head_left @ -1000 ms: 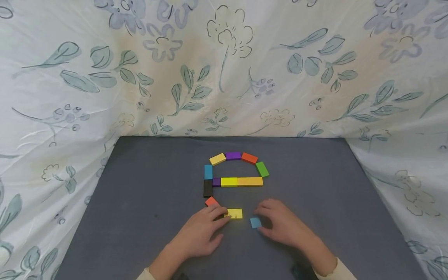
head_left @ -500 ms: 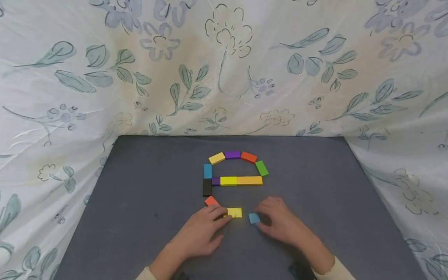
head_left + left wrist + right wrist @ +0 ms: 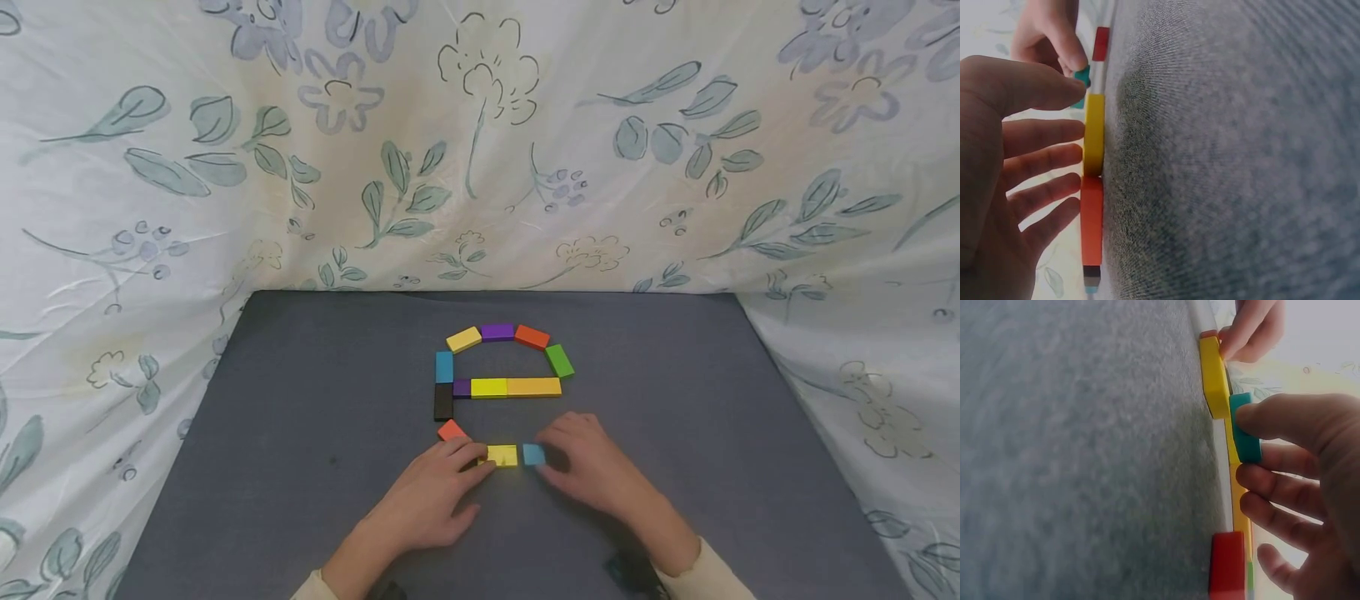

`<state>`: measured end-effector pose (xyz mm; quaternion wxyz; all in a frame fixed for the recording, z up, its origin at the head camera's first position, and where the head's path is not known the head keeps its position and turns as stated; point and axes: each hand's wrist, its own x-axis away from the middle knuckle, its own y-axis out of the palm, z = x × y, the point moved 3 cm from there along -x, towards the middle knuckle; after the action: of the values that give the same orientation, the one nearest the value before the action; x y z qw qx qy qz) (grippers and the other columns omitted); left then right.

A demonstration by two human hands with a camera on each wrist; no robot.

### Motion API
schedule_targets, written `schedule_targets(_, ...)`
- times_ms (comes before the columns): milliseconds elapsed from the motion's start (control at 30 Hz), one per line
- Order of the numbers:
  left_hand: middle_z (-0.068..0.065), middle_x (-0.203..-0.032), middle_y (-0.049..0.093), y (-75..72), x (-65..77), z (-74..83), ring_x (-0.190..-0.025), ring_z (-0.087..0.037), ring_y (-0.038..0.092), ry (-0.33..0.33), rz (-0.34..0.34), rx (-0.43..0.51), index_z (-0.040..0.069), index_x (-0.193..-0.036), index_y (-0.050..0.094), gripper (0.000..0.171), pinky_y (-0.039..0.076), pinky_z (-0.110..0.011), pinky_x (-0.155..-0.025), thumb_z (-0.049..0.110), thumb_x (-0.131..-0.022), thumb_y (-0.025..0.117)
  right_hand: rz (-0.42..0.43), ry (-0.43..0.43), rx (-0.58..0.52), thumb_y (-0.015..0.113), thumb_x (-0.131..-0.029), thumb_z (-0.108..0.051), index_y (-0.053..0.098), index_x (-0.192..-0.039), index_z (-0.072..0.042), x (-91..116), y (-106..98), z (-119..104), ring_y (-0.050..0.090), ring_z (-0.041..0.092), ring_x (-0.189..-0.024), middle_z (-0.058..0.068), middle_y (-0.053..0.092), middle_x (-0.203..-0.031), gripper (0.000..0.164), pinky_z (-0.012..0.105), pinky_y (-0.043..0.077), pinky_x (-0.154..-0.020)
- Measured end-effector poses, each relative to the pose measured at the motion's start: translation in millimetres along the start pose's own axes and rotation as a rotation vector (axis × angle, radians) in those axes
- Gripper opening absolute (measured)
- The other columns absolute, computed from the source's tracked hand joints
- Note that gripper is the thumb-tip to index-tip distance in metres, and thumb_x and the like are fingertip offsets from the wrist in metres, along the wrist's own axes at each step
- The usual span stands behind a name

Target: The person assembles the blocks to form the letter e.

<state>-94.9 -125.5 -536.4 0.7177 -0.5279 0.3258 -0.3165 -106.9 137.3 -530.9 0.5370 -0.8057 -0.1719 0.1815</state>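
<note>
My left hand [image 3: 431, 492] rests its extended fingers on a yellow block [image 3: 504, 456] and an orange-red block [image 3: 452, 430]; in the left wrist view, the fingertips touch the yellow block [image 3: 1094, 134] and the orange-red block [image 3: 1091, 219], which lie end to end. My right hand [image 3: 592, 462] pinches a small blue block [image 3: 533, 454] between thumb and forefinger, just right of the yellow block with a narrow gap. The right wrist view shows this teal-looking block [image 3: 1245, 428] held slightly above the cloth. A red block [image 3: 1227, 565] lies near that hand, hidden in the head view.
Beyond the hands, coloured blocks form a rounded outline: blue [image 3: 444, 367], purple [image 3: 497, 333], red-orange [image 3: 532, 337], green [image 3: 559, 361]. A straight row with a light-orange block [image 3: 534, 387] crosses it. A black block [image 3: 443, 402] continues the left side. Grey cloth [image 3: 315, 400] lies beneath; a floral curtain [image 3: 480, 167] surrounds it.
My right hand has moved left and slightly away from me, bringing the blue block close to the yellow block and turning it straighter. My left hand has stayed in place.
</note>
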Motion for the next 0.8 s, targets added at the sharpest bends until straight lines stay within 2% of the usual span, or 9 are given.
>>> schedule_targets(267, 0.0, -0.143, 0.061, 3.1, 1.4, -0.8, -0.133, -0.018, 0.055, -0.003, -0.008, 0.005, 0.016, -0.142, 0.073, 0.049, 0.05, -0.04, -0.111, 0.034, -0.098, 0.078, 0.001, 0.015, 0.008, 0.095, -0.086, -0.027, 0.081, -0.111, -0.016, -6.9, 7.3, -4.2, 0.061, 0.014, -0.101, -0.008, 0.071, -0.103, 0.031, 0.048, 0.051, -0.091)
schedule_targets(500, 0.0, -0.142, 0.061, 4.3, 1.1, -1.0, -0.133, -0.019, 0.055, -0.003, -0.009, 0.006, 0.016, -0.142, 0.073, 0.048, 0.049, -0.04, -0.112, 0.035, -0.098, 0.077, -0.023, 0.049, 0.012, 0.094, -0.086, -0.03, 0.082, -0.112, -0.018, -7.7, 13.1, -2.1, 0.061, 0.012, -0.1, -0.009, 0.07, -0.105, 0.032, 0.043, 0.054, -0.091)
schedule_targets(800, 0.0, -0.142, 0.061, 5.5, 1.0, -2.7, -0.133, -0.018, 0.055, -0.003, -0.004, 0.025, 0.016, -0.142, 0.073, 0.048, 0.05, -0.04, -0.111, 0.034, -0.098, 0.077, -0.012, 0.037, 0.008, 0.095, -0.086, -0.03, 0.081, -0.113, -0.017, -7.0, 16.8, -0.4, 0.06, 0.012, -0.101, -0.009, 0.069, -0.107, 0.033, 0.041, 0.056, -0.09)
